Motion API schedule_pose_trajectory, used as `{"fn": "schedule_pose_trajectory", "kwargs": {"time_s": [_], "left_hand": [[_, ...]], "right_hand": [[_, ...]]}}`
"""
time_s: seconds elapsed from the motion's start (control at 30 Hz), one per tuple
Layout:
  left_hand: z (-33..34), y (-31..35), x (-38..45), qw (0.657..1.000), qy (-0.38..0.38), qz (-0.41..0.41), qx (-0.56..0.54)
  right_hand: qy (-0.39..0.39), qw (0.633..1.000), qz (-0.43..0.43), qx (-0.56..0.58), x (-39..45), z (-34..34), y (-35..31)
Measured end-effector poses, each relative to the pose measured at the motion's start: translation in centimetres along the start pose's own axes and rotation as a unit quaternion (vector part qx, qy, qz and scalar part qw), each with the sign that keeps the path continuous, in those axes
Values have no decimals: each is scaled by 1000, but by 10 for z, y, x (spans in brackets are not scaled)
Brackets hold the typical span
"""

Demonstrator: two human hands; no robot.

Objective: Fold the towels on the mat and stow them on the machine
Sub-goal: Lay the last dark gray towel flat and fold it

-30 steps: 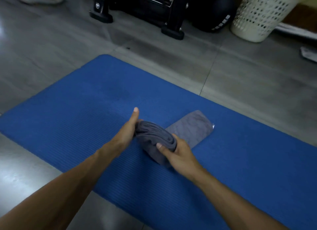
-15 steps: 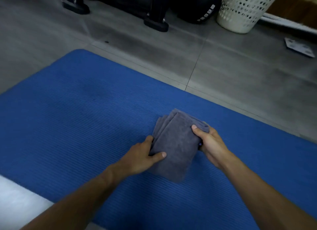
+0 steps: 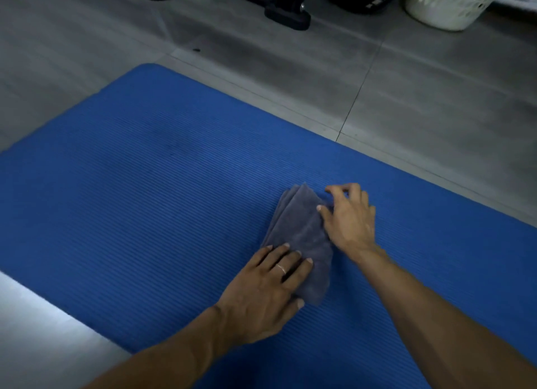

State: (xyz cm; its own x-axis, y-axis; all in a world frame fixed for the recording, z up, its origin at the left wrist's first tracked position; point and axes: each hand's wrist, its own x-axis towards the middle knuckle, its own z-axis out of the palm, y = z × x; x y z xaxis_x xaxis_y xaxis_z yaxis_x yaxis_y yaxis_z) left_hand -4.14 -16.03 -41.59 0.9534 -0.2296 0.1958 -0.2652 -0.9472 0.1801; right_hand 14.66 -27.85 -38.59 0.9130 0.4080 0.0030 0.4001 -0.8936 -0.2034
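While pressing the folded towel [image 3: 299, 231] flat on the mat [image 3: 145, 185], left hand [image 3: 261, 290] spread flat atop, right hand [image 3: 348, 217] loosely curled, steadying its edge.

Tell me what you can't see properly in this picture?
Head view only:
- machine: the top edge cuts it off; only black feet show.
- white basket: its top is cut off too.
- grey towel: the left hand covers its near corner, the right hand its right edge.
- Other towels: none in view.

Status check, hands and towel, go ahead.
Left hand flat on folded grey towel. Right hand at its right edge, grip unclear. Towel on blue mat, nothing in the way.
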Motion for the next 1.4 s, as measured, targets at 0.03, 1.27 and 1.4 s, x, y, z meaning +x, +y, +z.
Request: {"fn": "schedule_pose_trajectory", "kwargs": {"time_s": [0.03, 1.27, 1.4], "left_hand": [[4, 2, -2, 1000, -16, -15, 3], [-71, -50, 22, 817, 46, -211, -535], [-80, -62, 15, 814, 45, -232, -531]], "right_hand": [[41, 997, -66, -15, -5, -8, -8], [-104, 938, -325, 64, -5, -50, -13], [-129, 934, -332, 20, -2, -63, -28]]}}
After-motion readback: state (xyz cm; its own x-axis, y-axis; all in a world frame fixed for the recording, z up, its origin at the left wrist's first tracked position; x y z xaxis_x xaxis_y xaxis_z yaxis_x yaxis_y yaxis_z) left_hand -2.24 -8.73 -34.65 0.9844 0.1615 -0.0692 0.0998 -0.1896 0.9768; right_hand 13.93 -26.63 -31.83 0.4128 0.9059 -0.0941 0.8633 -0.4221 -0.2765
